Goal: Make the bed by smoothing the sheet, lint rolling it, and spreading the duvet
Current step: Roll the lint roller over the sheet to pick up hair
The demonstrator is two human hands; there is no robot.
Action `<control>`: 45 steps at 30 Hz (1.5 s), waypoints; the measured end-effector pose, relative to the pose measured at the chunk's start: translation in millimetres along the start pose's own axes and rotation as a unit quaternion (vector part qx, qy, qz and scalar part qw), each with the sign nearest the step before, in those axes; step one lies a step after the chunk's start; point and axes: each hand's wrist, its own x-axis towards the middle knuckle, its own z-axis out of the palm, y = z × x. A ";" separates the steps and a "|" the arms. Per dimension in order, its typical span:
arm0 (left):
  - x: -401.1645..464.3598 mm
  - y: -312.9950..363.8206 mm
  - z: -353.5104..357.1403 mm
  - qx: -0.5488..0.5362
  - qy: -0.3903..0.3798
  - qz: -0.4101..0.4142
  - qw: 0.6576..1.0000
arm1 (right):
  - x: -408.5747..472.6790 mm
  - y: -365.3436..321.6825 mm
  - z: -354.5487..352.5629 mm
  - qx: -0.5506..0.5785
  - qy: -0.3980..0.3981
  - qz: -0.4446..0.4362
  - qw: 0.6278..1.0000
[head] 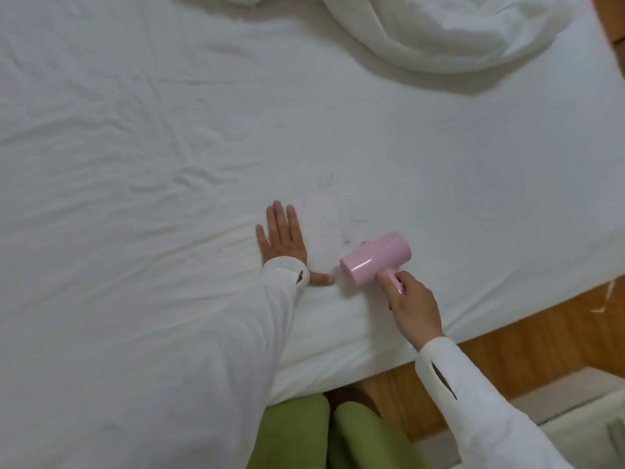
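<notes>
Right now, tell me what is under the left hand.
The left hand presses flat on the white sheet, beside a few dark hairs. Whatever lies beneath the palm is covered.

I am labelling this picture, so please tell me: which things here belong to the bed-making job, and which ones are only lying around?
Job: sheet, pink lint roller held by right hand, left hand flat on sheet, bunched duvet, hairs.
Around: wooden floor, white scraps.
</notes>
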 end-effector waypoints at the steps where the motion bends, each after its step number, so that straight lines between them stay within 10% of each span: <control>1: 1.5 1.1 2.0 0.001 0.001 -0.006 1.000 | 1.2 0.6 3.8 -0.028 -0.004 0.008 1.000; 14: 15.9 3.8 5.0 0.017 -0.043 -0.025 0.999 | 107.0 -101.4 28.1 -0.115 -0.011 -0.041 0.992; 26: 10.3 7.4 1.9 0.028 -0.037 -0.028 0.999 | 9.0 -5.5 23.6 -0.104 -0.025 0.041 0.993; 36: 15.7 1.1 7.6 0.016 -0.033 -0.010 0.999 | 110.9 -136.2 29.2 -0.109 0.008 -0.044 0.993; 45: 5.8 -12.3 0.3 0.030 -0.019 0.033 0.999 | 37.7 -40.4 32.6 -0.105 -0.013 0.039 0.994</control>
